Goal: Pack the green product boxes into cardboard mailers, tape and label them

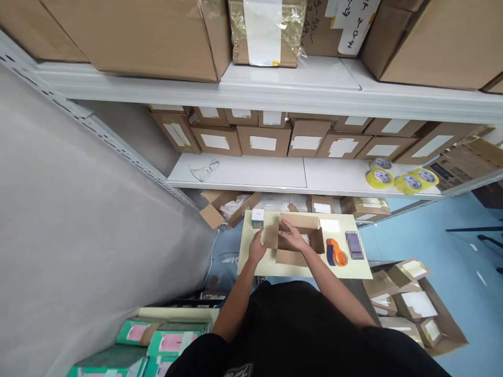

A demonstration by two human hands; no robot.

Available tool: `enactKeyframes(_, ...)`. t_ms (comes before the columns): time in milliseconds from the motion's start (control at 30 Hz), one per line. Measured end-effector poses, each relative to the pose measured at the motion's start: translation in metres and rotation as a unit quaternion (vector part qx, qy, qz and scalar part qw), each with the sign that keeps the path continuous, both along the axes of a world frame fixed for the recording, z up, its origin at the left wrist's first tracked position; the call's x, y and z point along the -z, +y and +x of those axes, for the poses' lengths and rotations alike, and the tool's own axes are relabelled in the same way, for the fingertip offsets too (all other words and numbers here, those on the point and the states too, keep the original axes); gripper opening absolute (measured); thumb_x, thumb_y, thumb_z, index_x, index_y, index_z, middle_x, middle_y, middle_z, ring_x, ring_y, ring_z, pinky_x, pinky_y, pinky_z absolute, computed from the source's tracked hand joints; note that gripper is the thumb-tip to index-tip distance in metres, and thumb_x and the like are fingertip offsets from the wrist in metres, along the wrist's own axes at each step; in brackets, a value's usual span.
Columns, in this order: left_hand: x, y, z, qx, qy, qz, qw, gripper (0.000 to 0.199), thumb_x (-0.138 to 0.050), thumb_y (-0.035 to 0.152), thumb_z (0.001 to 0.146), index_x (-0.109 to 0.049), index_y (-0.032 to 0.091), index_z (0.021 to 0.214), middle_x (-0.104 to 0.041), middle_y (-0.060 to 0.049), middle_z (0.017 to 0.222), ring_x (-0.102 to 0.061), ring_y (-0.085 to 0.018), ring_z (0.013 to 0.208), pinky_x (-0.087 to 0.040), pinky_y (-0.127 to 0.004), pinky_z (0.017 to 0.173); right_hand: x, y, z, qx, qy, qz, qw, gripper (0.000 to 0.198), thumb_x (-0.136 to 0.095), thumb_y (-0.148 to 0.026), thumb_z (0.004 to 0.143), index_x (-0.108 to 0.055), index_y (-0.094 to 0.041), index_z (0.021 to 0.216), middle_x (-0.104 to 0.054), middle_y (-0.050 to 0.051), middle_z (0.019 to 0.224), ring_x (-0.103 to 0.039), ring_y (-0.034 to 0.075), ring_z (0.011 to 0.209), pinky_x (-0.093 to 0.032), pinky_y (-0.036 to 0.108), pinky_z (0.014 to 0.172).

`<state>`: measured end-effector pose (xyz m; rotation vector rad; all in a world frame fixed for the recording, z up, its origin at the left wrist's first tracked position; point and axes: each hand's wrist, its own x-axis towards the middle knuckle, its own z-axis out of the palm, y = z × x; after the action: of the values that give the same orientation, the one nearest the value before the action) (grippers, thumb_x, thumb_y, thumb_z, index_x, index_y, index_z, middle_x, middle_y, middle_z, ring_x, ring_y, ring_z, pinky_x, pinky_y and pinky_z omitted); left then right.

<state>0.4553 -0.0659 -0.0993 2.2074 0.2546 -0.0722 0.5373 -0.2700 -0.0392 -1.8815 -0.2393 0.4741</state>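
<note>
An opened cardboard box (296,256) sits on the small pale table (231,269), its flaps folded outward. My left hand (257,247) is closed on the edge of its left flap (270,236). Over the left side of the box reaches my right hand (293,235), fingers stretched out and touching near the inner wall. Some whitish item (305,238) shows inside, partly hidden by my right hand. A small white and green box (258,218) stands behind my left hand. Right of the cardboard box lies an orange tape dispenser (337,252).
A white paper (329,225) and a blurred dark item (354,245) lie on the table's right side. The shelf (251,170) beyond carries glasses (204,170), tape rolls (379,178) and several labelled boxes. An open carton of packages (451,335) stands at lower right.
</note>
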Motion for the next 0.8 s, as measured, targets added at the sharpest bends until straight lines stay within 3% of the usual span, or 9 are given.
enactKeyframes(67, -0.009, 0.025, 0.018, -0.048, 0.013, 0.007, 0.999, 0.072, -0.057, 0.022, 0.094, -0.030, 0.024, 0.161, -0.047, -0.013, 0.159, -0.055, -0.025, 0.138, -0.047, -0.042, 0.113, 0.011, 0.033, 0.014, -0.004, 0.016, -0.019, 1.000, 0.070, -0.066, -0.038, 0.090, -0.047, -0.023, 0.156, -0.051, 0.013, 0.158, -0.050, 0.026, 0.145, -0.045, 0.047, 0.116)
enactKeyframes(133, -0.018, 0.051, 0.041, -0.056, 0.023, 0.023, 0.998, 0.084, -0.062, 0.017, 0.090, -0.023, 0.022, 0.164, -0.039, -0.016, 0.164, -0.051, -0.028, 0.142, -0.046, -0.040, 0.114, 0.020, 0.065, 0.027, 0.001, 0.036, -0.051, 0.998, 0.072, -0.062, -0.030, 0.090, -0.042, -0.021, 0.158, -0.047, 0.014, 0.160, -0.048, 0.024, 0.147, -0.042, 0.046, 0.118)
enactKeyframes(267, -0.031, 0.090, 0.079, 0.018, 0.058, 0.061, 0.996, 0.106, -0.075, 0.011, 0.079, -0.015, 0.021, 0.167, -0.015, -0.018, 0.173, -0.032, -0.033, 0.154, -0.043, -0.040, 0.116, 0.035, 0.118, 0.036, -0.021, 0.041, -0.064, 0.997, 0.079, -0.060, -0.020, 0.086, -0.036, -0.020, 0.161, -0.043, 0.011, 0.163, -0.046, 0.021, 0.148, -0.036, 0.046, 0.123)
enactKeyframes(367, -0.032, 0.104, 0.093, 0.081, 0.073, 0.078, 0.991, 0.111, -0.079, 0.010, 0.076, -0.017, 0.021, 0.166, -0.017, -0.019, 0.173, -0.036, -0.035, 0.152, -0.045, -0.039, 0.112, 0.046, 0.142, 0.031, -0.033, 0.029, -0.038, 0.998, 0.080, -0.066, -0.021, 0.083, -0.042, -0.021, 0.159, -0.045, 0.010, 0.162, -0.046, 0.023, 0.149, -0.034, 0.045, 0.124)
enactKeyframes(533, -0.039, 0.110, 0.099, 0.088, 0.110, 0.141, 0.980, 0.075, -0.075, 0.021, 0.084, -0.048, 0.027, 0.153, -0.049, -0.015, 0.154, -0.064, -0.033, 0.124, -0.049, -0.039, 0.105, 0.060, 0.143, 0.023, -0.011, 0.087, 0.079, 0.993, 0.080, -0.075, -0.029, 0.076, -0.052, -0.027, 0.153, -0.053, 0.008, 0.157, -0.045, 0.028, 0.149, -0.031, 0.049, 0.125)
enactKeyframes(633, -0.056, 0.109, 0.099, 0.068, 0.105, 0.173, 0.977, 0.065, -0.072, 0.026, 0.087, -0.053, 0.030, 0.149, -0.056, -0.014, 0.145, -0.069, -0.032, 0.113, -0.052, -0.040, 0.100, 0.060, 0.128, 0.024, 0.000, 0.119, 0.147, 0.982, 0.080, -0.078, -0.037, 0.074, -0.055, -0.031, 0.150, -0.054, 0.007, 0.156, -0.047, 0.030, 0.148, -0.032, 0.050, 0.125)
enactKeyframes(800, -0.092, 0.108, 0.090, 0.005, -0.002, 0.092, 0.996, 0.068, -0.078, 0.028, 0.083, -0.055, 0.032, 0.147, -0.057, -0.011, 0.143, -0.066, -0.032, 0.119, -0.052, -0.041, 0.101, 0.050, 0.101, 0.025, 0.122, 0.111, 0.085, 0.983, 0.078, -0.074, -0.055, 0.079, -0.055, -0.029, 0.150, -0.048, 0.008, 0.160, -0.046, 0.031, 0.148, -0.031, 0.050, 0.125)
